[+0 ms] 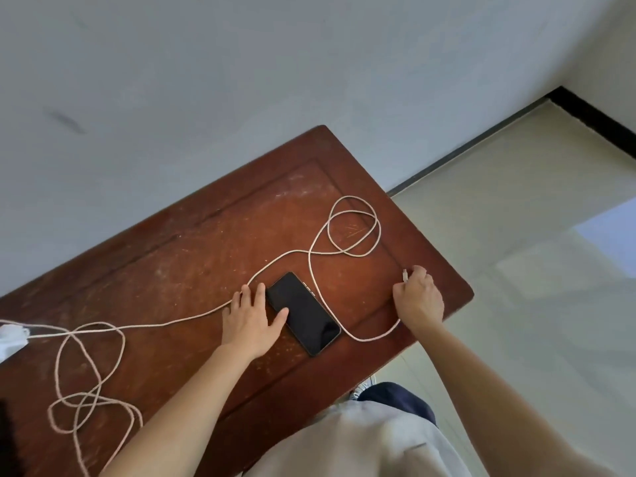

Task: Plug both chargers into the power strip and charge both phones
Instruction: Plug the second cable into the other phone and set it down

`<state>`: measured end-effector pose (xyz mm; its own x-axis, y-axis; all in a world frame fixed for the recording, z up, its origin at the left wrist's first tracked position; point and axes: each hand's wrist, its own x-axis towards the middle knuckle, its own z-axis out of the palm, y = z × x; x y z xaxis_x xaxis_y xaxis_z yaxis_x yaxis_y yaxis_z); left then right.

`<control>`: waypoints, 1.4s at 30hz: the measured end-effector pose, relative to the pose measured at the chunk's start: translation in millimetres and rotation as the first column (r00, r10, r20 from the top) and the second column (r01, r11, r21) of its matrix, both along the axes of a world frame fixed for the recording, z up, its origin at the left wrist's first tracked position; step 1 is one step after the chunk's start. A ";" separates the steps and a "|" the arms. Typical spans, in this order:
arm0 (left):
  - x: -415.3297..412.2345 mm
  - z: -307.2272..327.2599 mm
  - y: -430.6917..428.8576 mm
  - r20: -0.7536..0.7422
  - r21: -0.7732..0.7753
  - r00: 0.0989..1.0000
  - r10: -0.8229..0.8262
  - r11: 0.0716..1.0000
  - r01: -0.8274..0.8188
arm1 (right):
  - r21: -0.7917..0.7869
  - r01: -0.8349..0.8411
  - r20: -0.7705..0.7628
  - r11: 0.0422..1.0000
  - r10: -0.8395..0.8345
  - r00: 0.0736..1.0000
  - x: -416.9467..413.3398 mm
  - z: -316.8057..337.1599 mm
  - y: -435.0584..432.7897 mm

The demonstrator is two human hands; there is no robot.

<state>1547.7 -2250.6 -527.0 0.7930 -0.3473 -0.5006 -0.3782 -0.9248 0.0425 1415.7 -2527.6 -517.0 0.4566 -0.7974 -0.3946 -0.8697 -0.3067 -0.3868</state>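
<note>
A black phone [303,313] lies screen-up in the middle of the brown wooden table [192,242]. My left hand [249,320] rests flat beside it, thumb touching the phone's left edge. My right hand [418,297] pinches the connector end [405,275] of a pinkish braided cable [354,232], which loops at the far right and runs left under my left fingers to a white charger and power strip [12,335] at the left edge. A second braided cable [86,383] lies coiled at the front left. Only one phone is in view.
A grey wall stands behind the table. The table's right corner [468,297] is just past my right hand, with pale tiled floor [533,235] beyond. My light shirt and dark trousers fill the bottom of the view.
</note>
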 end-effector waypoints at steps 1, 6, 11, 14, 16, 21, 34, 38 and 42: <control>0.7 1.5 -0.2 0.004 -0.011 1.000 0.019 1.000 -0.019 | 0.010 -0.029 0.028 1.000 0.029 0.999 6.6 2.2 -3.8; -7.6 10.3 2.1 -0.027 -0.117 0.985 0.168 0.979 -0.170 | -0.017 -0.171 0.319 0.985 0.168 0.933 45.6 26.4 6.0; -34.8 15.0 18.9 -0.012 -0.129 0.956 0.294 0.947 -0.293 | -0.016 -0.522 0.357 0.853 0.493 0.793 59.5 28.2 65.9; -47.7 16.4 37.5 -0.034 -0.109 0.941 0.337 0.934 -0.339 | -0.064 -0.666 0.159 0.744 0.666 0.729 51.6 14.2 105.5; -52.5 16.3 50.9 -0.067 -0.110 0.941 0.331 0.935 -0.337 | -0.125 -0.686 0.049 0.717 0.695 0.718 42.0 5.6 120.9; -46.6 14.8 79.3 -0.135 -0.180 0.952 0.274 0.938 -0.295 | -0.140 -0.654 -0.109 0.744 0.644 0.757 29.5 -9.5 133.4; 4.3 55.5 106.6 -0.663 -0.343 0.647 0.377 0.615 -0.710 | 0.305 -0.391 0.142 0.868 0.364 0.920 46.1 26.2 168.6; 16.7 84.8 112.1 -0.849 -0.393 0.476 0.228 0.328 -0.859 | 0.493 -0.478 0.391 0.727 0.305 0.868 55.1 50.9 193.0; 24.9 92.3 120.3 -0.940 -0.334 0.339 0.029 0.104 -0.937 | 0.580 -0.553 0.507 0.599 0.266 0.820 66.8 78.4 216.0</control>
<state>1572.6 -2130.4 -434.6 0.5497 -0.5111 -0.6607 0.7417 -0.0652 0.6675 1482.6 -2311.6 -438.6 0.8739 -0.0580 -0.4827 -0.4861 -0.1232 -0.8652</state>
